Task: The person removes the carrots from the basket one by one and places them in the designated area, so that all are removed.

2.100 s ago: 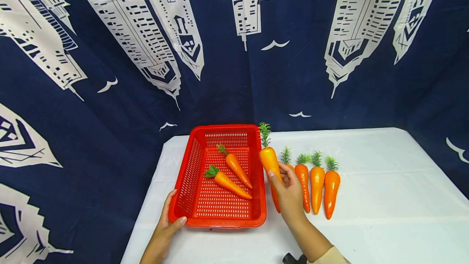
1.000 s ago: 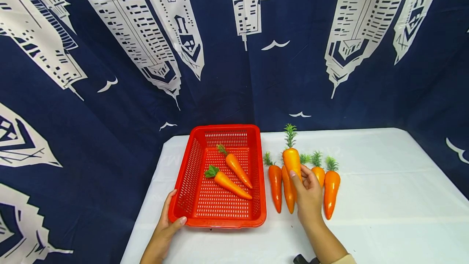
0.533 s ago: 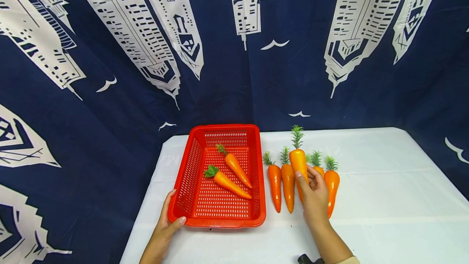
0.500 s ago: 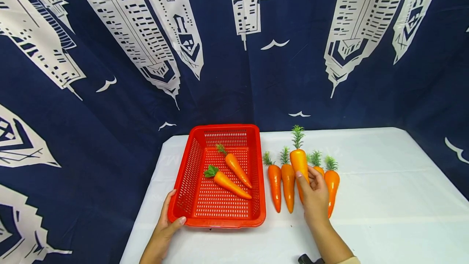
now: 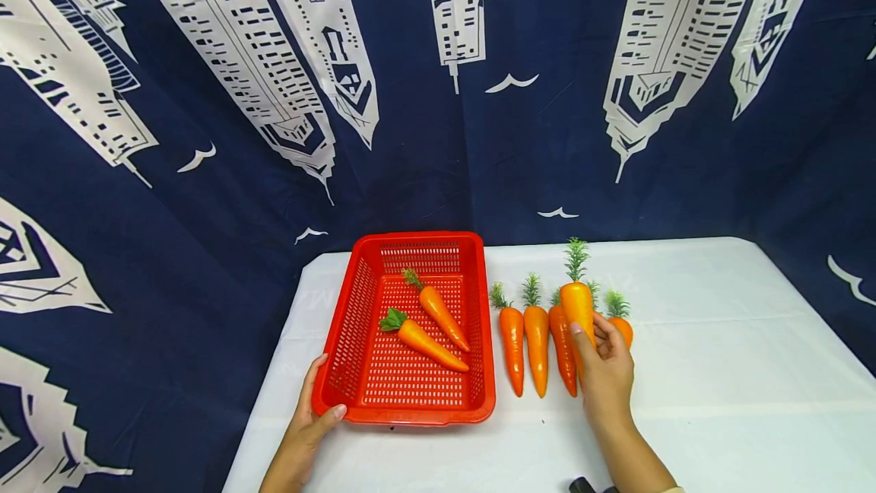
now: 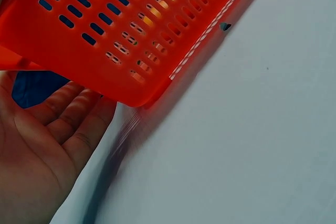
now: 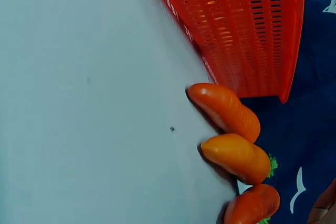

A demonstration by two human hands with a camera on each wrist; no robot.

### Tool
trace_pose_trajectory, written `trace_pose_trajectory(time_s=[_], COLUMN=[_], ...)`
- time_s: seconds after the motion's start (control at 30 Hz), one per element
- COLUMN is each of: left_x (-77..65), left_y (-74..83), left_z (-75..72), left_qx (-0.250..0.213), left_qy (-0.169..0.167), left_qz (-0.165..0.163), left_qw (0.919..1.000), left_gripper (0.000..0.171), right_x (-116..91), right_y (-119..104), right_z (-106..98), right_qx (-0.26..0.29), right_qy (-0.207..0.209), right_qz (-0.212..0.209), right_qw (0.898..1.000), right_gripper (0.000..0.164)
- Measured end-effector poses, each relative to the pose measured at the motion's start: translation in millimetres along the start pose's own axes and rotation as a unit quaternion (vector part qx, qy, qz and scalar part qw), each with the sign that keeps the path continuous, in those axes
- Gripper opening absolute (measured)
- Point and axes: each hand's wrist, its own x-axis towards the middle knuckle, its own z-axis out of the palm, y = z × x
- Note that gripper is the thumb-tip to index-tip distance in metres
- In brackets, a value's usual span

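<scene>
A red perforated plastic basket [image 5: 411, 417] stands on the table. My left hand [image 5: 301, 432] grips its near left corner, thumb on the rim; in the left wrist view, fingers [image 6: 79, 124] curve around the basket's outside [image 6: 121, 40]. Two orange carrots lie inside, one leafy [image 5: 430, 345] and one with feathery greens [image 5: 442, 316]. My right hand [image 5: 607, 375] holds a lighter orange carrot [image 5: 576, 304], greens up, over a row of carrots. Left of it lie a reddish carrot [image 5: 511, 348], an orange one [image 5: 537, 348] and another reddish one [image 5: 561, 345]. The hand partly hides carrots farther right [image 5: 621, 328].
White cloth covers the table [image 5: 739, 371]. A dark blue curtain [image 5: 534, 158] with white building prints hangs behind it. A black object [image 5: 582, 485] shows near the right wrist. The carrot row lies close along the basket's right side.
My right hand has carried the carrot rightward along the row, from beside the basket's right rim. Carrots at the row's left have come into view. My left hand stays on the basket.
</scene>
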Motion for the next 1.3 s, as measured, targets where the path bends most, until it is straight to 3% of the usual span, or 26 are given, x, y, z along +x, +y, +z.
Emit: trace_pose_trajectory(time_s=[0.37, 0.67, 1.3], left_x=[0.8, 0.7, 1.7], left_y=[-0.7, 0.3, -3.2], left_z=[-0.1, 0.7, -1.4], left_qx=[-0.006, -0.004, -0.008], left_qy=[0.003, 0.002, 0.001], left_qz=[-0.006, 0.007, 0.001], left_qw=[1.0, 1.0, 1.0], left_gripper=[0.085, 0.085, 0.085], right_x=[8.8, 14.2, 19.8], right_y=[3.3, 7.6, 11.3], right_z=[-19.2, -32.7, -59.3], right_qx=[0.005, -0.004, -0.029], right_qy=[0.031, 0.05, 0.065], right_qz=[0.02, 0.022, 0.097], right_qw=[0.999, 0.999, 0.993], right_gripper=[0.042, 0.046, 0.029])
